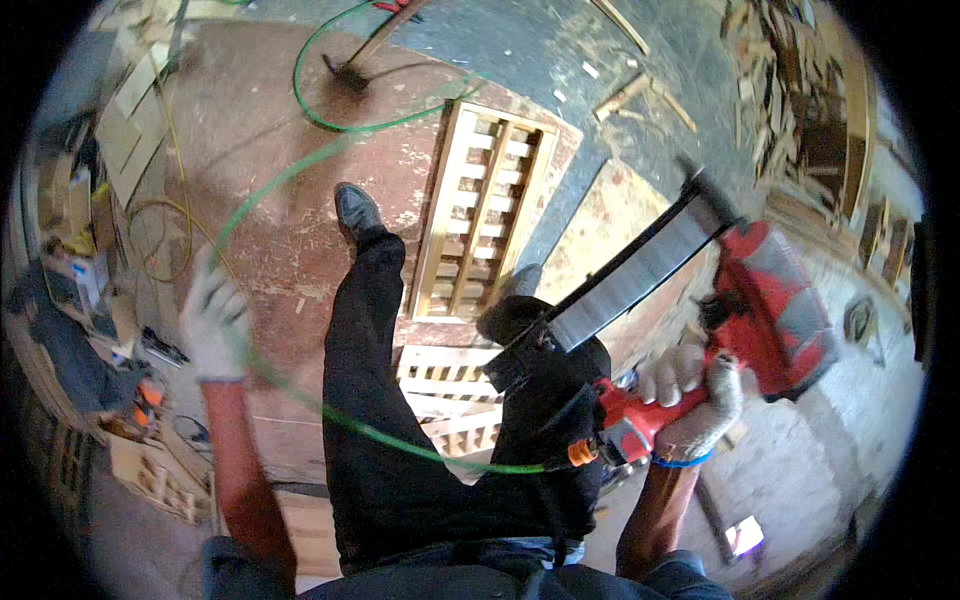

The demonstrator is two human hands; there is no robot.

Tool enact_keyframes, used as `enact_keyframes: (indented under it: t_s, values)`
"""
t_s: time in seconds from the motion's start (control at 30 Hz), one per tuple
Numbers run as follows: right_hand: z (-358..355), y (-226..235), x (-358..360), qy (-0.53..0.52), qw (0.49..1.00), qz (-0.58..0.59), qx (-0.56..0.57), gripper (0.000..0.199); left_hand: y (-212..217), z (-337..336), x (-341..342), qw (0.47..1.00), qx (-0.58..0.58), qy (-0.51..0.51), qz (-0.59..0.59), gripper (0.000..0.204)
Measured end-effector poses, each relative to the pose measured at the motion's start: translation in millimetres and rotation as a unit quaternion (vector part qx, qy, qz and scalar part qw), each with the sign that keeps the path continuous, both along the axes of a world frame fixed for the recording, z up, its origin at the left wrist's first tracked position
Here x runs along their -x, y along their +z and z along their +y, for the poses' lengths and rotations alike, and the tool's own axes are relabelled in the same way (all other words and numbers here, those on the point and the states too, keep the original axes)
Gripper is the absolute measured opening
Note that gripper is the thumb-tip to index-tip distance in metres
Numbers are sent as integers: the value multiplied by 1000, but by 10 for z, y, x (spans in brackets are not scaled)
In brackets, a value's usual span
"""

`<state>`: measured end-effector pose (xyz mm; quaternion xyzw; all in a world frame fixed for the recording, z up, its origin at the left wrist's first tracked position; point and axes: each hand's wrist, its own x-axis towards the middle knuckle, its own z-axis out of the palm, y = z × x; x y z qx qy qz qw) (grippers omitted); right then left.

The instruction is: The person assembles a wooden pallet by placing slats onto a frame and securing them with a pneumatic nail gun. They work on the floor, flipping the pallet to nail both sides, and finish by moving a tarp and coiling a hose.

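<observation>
My right hand (695, 400), in a white glove, wraps round the handle of a red and grey nail gun (770, 300). Its long magazine (635, 275) of nails slants down to the left, across my raised leg. A green air hose (400, 447) joins the gun at an orange fitting (581, 453). Off to the left, my gloved left hand (215, 320) is closed on the hose where it bends; motion blurs the fingers somewhat. Between my feet and ahead lies a slatted wooden frame (483, 215) on a worn reddish board (270, 200).
A hammer (348, 75) lies on the board's far part. Scrap wood (765, 90) is heaped at the far right, with loose sticks (640, 95) nearby. More slatted pieces (450, 372) lie below my legs. A yellow hose (188, 215) coils at left beside tools and clutter.
</observation>
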<state>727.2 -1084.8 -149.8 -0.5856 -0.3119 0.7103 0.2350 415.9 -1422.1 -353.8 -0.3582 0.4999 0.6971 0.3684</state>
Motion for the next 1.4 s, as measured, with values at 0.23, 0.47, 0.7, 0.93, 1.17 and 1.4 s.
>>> enact_keyframes:
  t_s: [0.23, 0.47, 0.7, 0.93, 1.17, 1.4]
  values:
    - [-532, -121, -1051, -279, 952, -1, 126, 35, 138, -2512, 709, 934, 342, -102, -31, 33]
    - [-993, -616, -1607, -384, 901, -47, 198, 31, -396, -2574, 661, 740, 356, -566, -69, 13]
    - [-1508, -880, -2117, -420, 877, -9, 233, 31, 49, -811, 653, 638, 416, -647, -34, 24]
    - [-1852, -996, -2645, -463, 842, 110, 255, 33, 878, -953, 1250, 447, 372, -794, 176, 34]
    - [-1956, -942, -3222, -511, 785, 204, 285, 31, 2146, -1370, 837, 105, 267, -936, 203, 28]
    - [-1716, -1104, -3515, -509, 807, 161, 253, 35, 1820, -1084, 250, 424, 460, -779, -37, 32]
